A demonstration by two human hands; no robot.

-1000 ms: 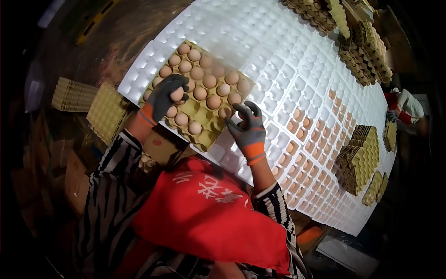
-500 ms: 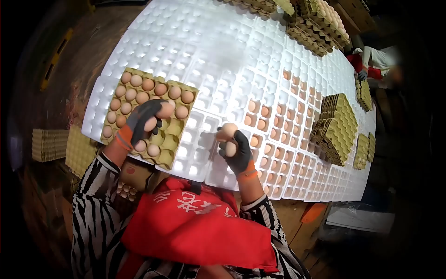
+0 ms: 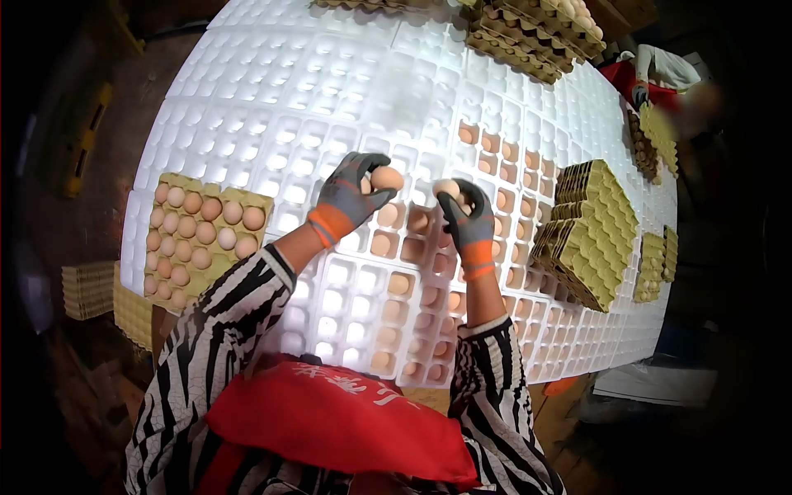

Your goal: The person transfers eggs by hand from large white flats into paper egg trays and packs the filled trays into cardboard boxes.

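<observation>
Eggs (image 3: 386, 178), brown and oval, are hovering above white moulded trays (image 3: 334, 326), midway between their near and far edges; the grey-and-orange-gloved left hand (image 3: 345, 191) and matching right hand (image 3: 476, 224) are each grasping at least one. Placement is seemingly proceeding, next calling for gentle lowering.

We find one piece of lettering: a row of white characters (image 3: 351, 384) slanting down to the right across the upper part of the red apron (image 3: 330, 429). The cloth tilts and bends them, so we cannot read what they say
</observation>
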